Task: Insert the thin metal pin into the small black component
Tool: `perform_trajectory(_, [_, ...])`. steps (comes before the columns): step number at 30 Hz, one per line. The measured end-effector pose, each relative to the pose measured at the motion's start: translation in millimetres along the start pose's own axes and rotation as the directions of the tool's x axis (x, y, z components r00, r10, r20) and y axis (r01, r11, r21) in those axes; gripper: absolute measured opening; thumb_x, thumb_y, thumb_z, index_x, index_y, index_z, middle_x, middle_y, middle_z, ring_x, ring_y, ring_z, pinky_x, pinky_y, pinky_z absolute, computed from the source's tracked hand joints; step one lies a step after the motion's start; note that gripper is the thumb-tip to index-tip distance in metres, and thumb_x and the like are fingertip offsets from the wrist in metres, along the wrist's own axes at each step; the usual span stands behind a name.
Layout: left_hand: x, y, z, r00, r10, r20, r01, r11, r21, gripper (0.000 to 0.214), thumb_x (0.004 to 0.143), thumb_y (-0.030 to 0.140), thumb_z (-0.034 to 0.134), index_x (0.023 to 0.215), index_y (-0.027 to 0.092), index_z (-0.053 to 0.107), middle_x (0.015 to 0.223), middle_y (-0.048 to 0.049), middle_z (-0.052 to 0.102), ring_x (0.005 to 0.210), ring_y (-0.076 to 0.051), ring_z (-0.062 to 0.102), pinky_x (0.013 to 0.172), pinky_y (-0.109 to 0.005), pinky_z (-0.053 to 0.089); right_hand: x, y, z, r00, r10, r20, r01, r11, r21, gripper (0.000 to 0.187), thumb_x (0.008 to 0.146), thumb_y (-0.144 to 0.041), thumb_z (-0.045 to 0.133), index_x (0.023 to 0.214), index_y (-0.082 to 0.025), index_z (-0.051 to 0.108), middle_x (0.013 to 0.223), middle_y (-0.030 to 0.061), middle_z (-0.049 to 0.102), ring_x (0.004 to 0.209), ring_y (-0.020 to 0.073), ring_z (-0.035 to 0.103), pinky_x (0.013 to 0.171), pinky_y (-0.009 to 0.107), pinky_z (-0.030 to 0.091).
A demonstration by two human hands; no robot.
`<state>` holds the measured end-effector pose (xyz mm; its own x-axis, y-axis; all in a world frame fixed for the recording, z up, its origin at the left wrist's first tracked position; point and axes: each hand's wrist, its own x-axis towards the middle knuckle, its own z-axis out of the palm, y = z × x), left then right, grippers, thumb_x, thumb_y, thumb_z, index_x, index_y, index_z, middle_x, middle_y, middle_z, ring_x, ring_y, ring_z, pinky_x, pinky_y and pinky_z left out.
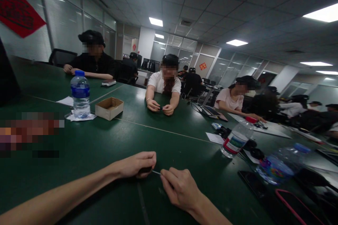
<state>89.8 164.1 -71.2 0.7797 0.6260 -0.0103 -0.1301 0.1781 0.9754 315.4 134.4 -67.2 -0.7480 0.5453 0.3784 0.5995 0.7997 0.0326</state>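
Observation:
My left hand [138,163] is closed over the green table, curled around a small dark object [145,169] that is mostly covered by the fingers. Close to its right, my right hand [181,186] is closed in a pinch on a thin pale rod [156,172]. The rod bridges the short gap between the two hands, its left end meeting the dark object or the fingers there; I cannot tell which. Its exact kind is too small to make out.
Beyond my hands stand an open cardboard box [108,109] and a blue-capped water bottle [80,95]. To the right are a red-capped bottle [237,139], a lying bottle [282,165] and a pink-edged phone [298,205]. A person [165,86] sits opposite.

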Motion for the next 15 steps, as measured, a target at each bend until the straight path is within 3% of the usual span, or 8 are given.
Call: perform_trajectory(15, [-0.7, 7.1, 1.4, 0.999, -0.039, 0.011, 0.038, 0.999, 0.027, 0.032, 0.085, 0.047, 0.053, 0.082, 0.018, 0.043, 0.057, 0.0064, 0.033, 0.045, -0.007, 0.030, 0.042, -0.020, 0.019, 1.9, 0.2, -0.7, 1.000, 0.018, -0.006, -0.017, 0.998, 0.064, 0.027, 0.093, -0.024, 0.038, 0.085, -0.017, 0.062, 0.065, 0.0011, 0.057, 0.052, 0.0089, 0.048, 0.049, 0.022, 0.029])
